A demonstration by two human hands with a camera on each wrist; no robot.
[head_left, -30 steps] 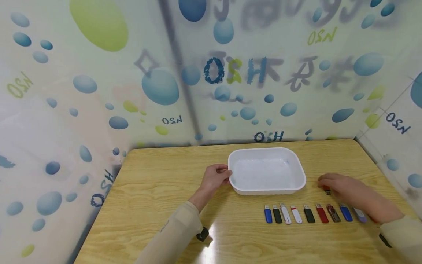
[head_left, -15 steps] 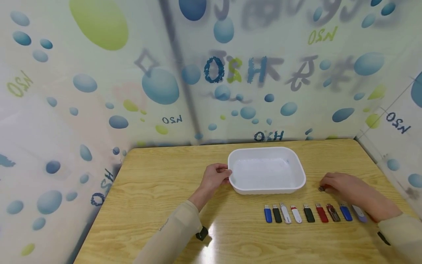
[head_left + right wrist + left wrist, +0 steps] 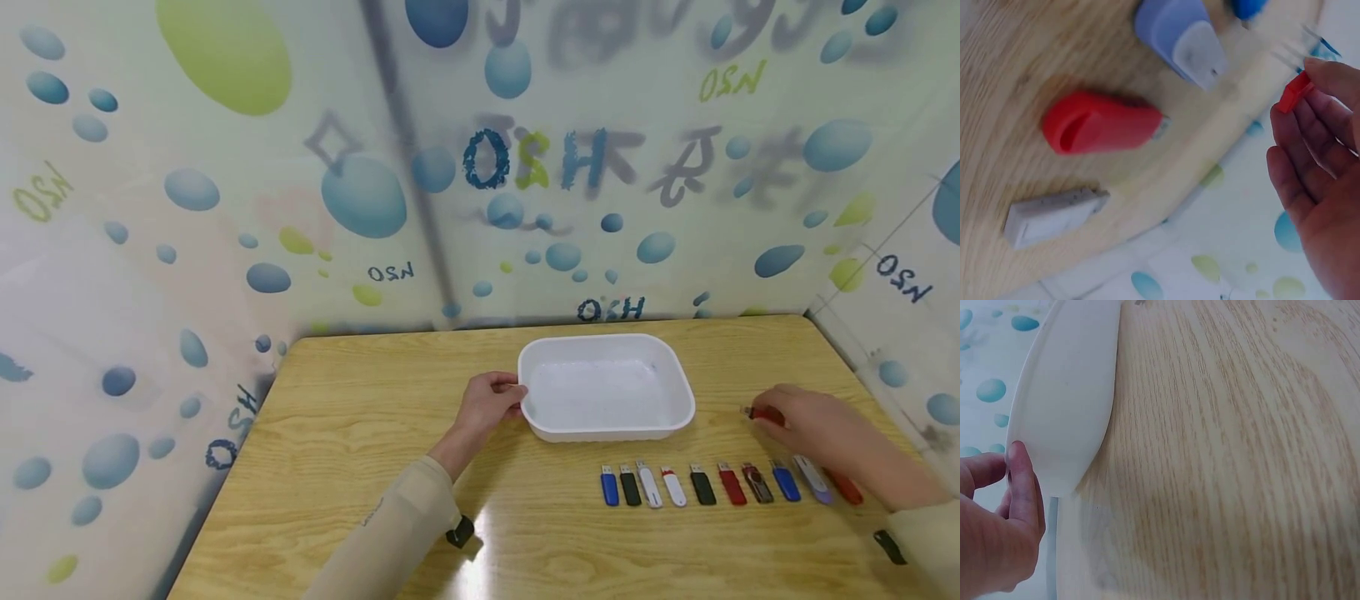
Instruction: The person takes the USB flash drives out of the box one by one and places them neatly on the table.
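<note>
My left hand [image 3: 489, 400] pinches the left rim of a white plastic basin [image 3: 607, 435] between thumb and fingers. In the left wrist view the fingers [image 3: 1022, 481] lie against its outer wall. Above the right part of the table, my right hand [image 3: 813, 425] pinches a small red USB stick [image 3: 763, 414], its metal plug pointing left. In the right wrist view the red end of that USB stick [image 3: 1295, 92] shows between thumb and fingertips. Under the right forearm lies another red USB stick [image 3: 1100, 125], with a lavender USB stick [image 3: 1175, 37] beside it.
A row of USB sticks lies in front of the basin, from a blue one [image 3: 610, 487] to a red one [image 3: 847, 487], with several between. A white USB stick [image 3: 1054, 215] lies past the red one in the right wrist view. Patterned curtains [image 3: 525, 275] stand behind the table [image 3: 360, 400].
The right hand has turned the red USB stick so its plug now points left, and has shifted slightly right. The row's last red stick has come into view. The left hand and basin stay put.
</note>
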